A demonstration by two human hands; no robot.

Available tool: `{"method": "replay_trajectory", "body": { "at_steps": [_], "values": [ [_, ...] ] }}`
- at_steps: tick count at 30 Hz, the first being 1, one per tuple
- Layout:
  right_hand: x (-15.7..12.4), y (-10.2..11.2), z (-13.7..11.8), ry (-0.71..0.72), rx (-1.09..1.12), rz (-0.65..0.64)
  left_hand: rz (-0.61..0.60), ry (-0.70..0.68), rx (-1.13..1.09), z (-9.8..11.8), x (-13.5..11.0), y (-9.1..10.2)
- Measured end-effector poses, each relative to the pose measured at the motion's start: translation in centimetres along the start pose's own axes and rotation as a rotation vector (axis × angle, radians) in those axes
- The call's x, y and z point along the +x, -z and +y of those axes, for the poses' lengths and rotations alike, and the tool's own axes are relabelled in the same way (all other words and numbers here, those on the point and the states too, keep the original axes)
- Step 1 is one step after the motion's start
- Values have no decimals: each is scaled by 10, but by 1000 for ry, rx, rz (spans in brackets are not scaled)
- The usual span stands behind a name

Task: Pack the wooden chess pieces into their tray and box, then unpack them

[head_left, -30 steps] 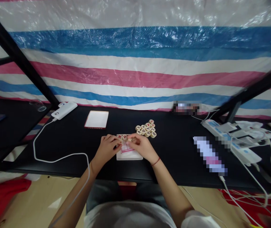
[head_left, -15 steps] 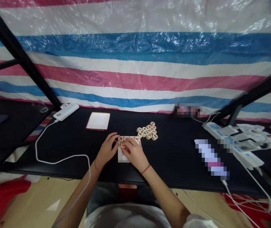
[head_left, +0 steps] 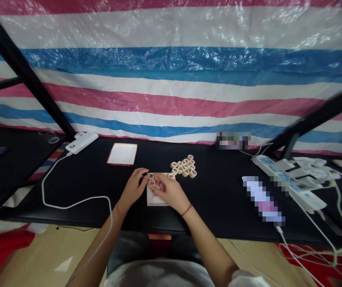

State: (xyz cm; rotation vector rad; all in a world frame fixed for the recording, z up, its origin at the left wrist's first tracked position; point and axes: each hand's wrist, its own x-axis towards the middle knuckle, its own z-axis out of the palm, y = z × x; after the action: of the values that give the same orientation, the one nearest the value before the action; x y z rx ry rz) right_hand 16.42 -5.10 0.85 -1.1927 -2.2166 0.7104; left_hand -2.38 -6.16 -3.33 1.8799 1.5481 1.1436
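Note:
A small white box tray [head_left: 155, 200] with pink lines lies on the black table [head_left: 218, 199] in front of me. Round wooden chess pieces [head_left: 151, 176] sit in a row along its far edge. My right hand [head_left: 169, 191] rests over the tray, fingers curled and pinching a piece at the row's left part. My left hand [head_left: 134, 186] holds the tray's left edge with curled fingers. A loose pile of several more wooden pieces [head_left: 184, 166] lies just beyond the tray to the right.
The box lid [head_left: 122, 154] lies upside down at the back left. A white power bank [head_left: 82, 142] with a cable [head_left: 69, 205] is further left. Power strips and chargers [head_left: 293, 179] crowd the right side. A striped tarp [head_left: 171, 79] hangs behind.
My right hand has moved left and down over the tray from its far right corner to the row's left part. More pieces now lie in the row. The left hand stays at the tray's edge.

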Motion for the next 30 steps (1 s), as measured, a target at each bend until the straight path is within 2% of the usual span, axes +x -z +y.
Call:
{"method": "replay_trajectory", "body": {
  "at_steps": [2,5,6,7,10,14,17,19,21,23,24,26,27,30],
  "values": [
    [9,22,14,-103,14,80,22,21,-19,-2,10,-2],
    [32,61,46,-393,-271,266,17,22,-32,-6,27,-9],
    [42,72,57,-520,-389,256,17,20,-36,-7,31,-11],
    [51,81,67,-640,-478,176,24,22,-38,-7,35,-14],
    [76,96,88,-766,-509,43,80,50,-33,-9,41,-18],
    [96,94,95,-844,-510,-113,122,61,-36,-10,38,-19],
    [102,94,90,-826,-508,-97,163,3,1,-11,36,-17],
    [100,94,82,-792,-513,-49,233,-78,75,-10,35,-15],
    [92,92,69,-707,-500,20,302,-179,153,-6,33,-13],
    [78,83,51,-551,-417,69,322,-278,186,1,30,-12],
    [69,76,42,-466,-356,62,305,-321,187,5,28,-12],
    [50,58,24,-213,-71,40,224,-394,174,13,25,-12],
    [41,48,17,-144,36,13,177,-425,167,16,23,-13],
    [21,24,10,-73,230,15,89,-477,160,22,19,-15]
  ]
}}
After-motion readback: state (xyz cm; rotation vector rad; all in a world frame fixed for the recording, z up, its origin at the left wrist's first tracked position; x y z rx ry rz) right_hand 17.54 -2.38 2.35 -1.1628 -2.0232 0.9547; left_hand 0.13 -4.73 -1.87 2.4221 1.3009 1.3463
